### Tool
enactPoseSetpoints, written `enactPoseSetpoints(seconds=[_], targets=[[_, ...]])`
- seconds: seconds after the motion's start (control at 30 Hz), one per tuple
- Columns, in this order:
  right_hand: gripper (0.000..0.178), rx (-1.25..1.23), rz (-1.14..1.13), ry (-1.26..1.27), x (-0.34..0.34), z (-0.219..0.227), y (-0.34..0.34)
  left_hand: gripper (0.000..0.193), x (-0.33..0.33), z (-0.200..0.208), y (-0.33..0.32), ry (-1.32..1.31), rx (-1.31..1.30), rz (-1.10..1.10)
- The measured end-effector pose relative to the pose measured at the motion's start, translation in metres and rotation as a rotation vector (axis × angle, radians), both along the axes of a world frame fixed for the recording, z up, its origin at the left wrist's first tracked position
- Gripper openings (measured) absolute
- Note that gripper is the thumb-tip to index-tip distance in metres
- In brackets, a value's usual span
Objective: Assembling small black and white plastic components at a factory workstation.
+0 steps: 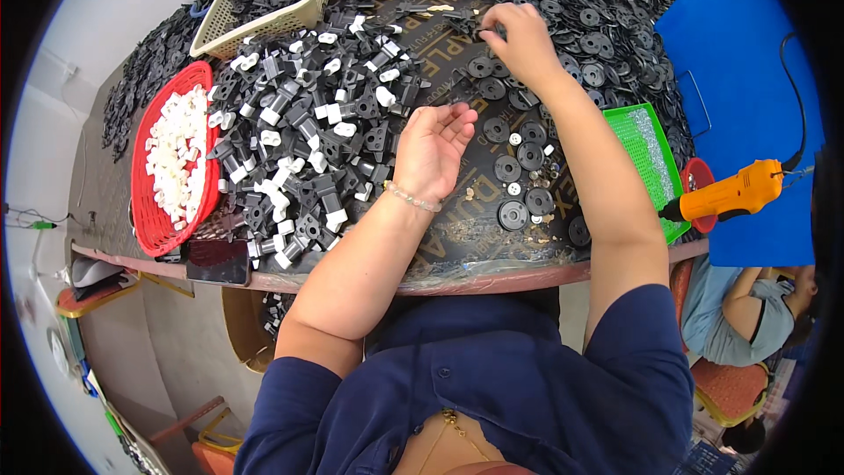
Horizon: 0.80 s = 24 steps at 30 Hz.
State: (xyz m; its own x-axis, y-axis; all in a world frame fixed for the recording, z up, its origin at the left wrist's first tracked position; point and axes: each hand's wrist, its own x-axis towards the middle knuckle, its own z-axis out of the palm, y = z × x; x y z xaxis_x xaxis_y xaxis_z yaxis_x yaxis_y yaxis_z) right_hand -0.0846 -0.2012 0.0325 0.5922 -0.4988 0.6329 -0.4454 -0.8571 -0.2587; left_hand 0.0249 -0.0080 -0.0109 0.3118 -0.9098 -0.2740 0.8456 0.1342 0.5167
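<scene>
My left hand, with a beaded bracelet at the wrist, is turned palm up over the table, its fingers loosely curled and slightly apart. I see nothing in its palm. A dark thin part shows just beyond its fingertips; whether they touch, I cannot tell. Farther off, my right hand pinches at a small black plastic part at the edge of the far pile. Left of my left hand lies a heap of black plastic parts with white ends. Several black discs lie below my right hand.
Red basket with white pieces at left; beige crate with black parts at far left. At right, a green tray, a red bowl, an orange electric screwdriver and a blue board. Another person sits at lower right.
</scene>
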Motion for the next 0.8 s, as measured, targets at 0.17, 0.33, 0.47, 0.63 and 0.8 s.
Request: enactPoseSetpoints(seconds=[0.17, 0.33, 0.47, 0.63, 0.8], targets=[[0.011, 0.557, 0.24, -0.32, -0.029, 0.03, 0.084, 0.004, -0.004, 0.0, 0.0, 0.08, 0.049, -0.047], [0.017, 0.099, 0.282, -0.166, -0.05, 0.01, 0.123, 0.016, -0.018, 0.011, 0.011, -0.225, -0.087, -0.368], [0.018, 0.158, 0.334, -0.166, -0.062, 0.001, 0.122, 0.02, -0.023, 0.026, 0.019, -0.339, -0.094, -0.553], [0.015, 0.369, 0.305, -0.234, -0.068, 0.008, 0.128, 0.031, -0.013, 0.019, 0.014, -0.127, -0.222, -0.513], [0.016, 0.397, 0.285, -0.462, -0.073, 0.011, 0.124, 0.033, -0.01, 0.026, 0.012, -0.054, -0.198, -0.47]])
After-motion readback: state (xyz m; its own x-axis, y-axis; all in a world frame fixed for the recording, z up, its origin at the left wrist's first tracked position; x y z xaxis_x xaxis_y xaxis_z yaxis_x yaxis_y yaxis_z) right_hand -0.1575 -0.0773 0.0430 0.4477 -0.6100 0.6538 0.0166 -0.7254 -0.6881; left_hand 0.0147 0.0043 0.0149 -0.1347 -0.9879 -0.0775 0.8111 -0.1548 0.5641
